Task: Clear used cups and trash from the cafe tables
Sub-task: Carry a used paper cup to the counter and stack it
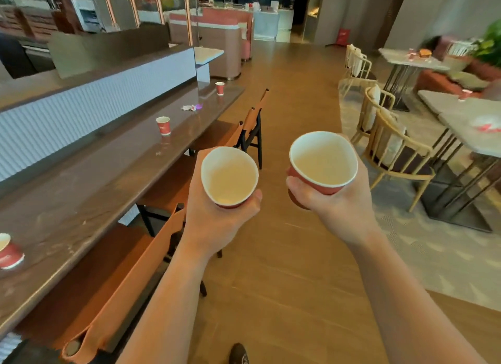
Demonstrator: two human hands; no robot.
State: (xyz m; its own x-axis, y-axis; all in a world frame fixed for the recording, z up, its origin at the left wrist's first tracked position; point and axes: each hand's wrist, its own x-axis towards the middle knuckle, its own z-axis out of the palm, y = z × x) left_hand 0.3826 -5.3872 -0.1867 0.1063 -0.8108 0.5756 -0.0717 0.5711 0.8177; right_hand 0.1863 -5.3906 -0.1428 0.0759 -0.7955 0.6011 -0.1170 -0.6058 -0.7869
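Observation:
My left hand (217, 220) grips a red paper cup (229, 177) with a white, empty inside, held over the wooden floor. My right hand (339, 203) grips a second red paper cup (322, 163), also empty, a little higher and to the right. On the long brown counter (81, 201) at my left stand more red cups: one at the near left edge (8, 251), one in the middle (163, 125) and one at the far end (220, 88). Crumpled wrapper trash (191, 107) lies between the two far cups.
Orange leather-backed chairs (130, 287) line the counter's right side. Wicker chairs (390, 146) and marble-topped tables (466, 125) with small red items stand on the right on a grey rug. A wooden aisle runs ahead between them. My shoe (238, 354) shows at the bottom.

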